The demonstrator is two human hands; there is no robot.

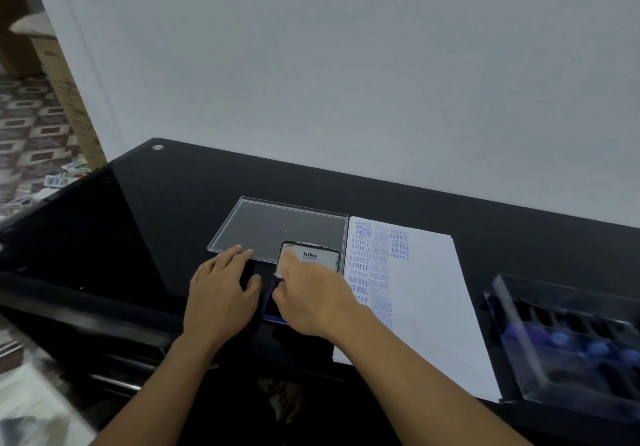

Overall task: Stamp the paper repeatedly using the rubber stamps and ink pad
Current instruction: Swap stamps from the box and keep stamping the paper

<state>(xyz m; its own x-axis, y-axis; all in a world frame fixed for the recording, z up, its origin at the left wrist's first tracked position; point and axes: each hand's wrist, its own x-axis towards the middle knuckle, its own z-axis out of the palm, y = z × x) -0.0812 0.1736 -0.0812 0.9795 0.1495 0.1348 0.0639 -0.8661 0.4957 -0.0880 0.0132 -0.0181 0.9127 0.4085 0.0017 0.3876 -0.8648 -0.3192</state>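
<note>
The ink pad (272, 302) lies on the black table at the middle front, and a strip of its blue surface shows. Its metal Artline lid (313, 255) is tilted up behind it. My right hand (311, 302) is over the pad, with forefinger and thumb pinched on the lid's left edge; no stamp shows in it. My left hand (221, 293) rests flat on the table just left of the pad, fingers apart, thumb near the pad's side. The white paper (429, 307) lies to the right, with columns of blue stamped words down its left part.
A clear plastic cover (277, 224) lies flat behind the ink pad. At the far right a clear-walled tray (568, 345) holds several blue-handled rubber stamps. A white wall backs the table. Cardboard boxes and patterned floor lie off the left edge.
</note>
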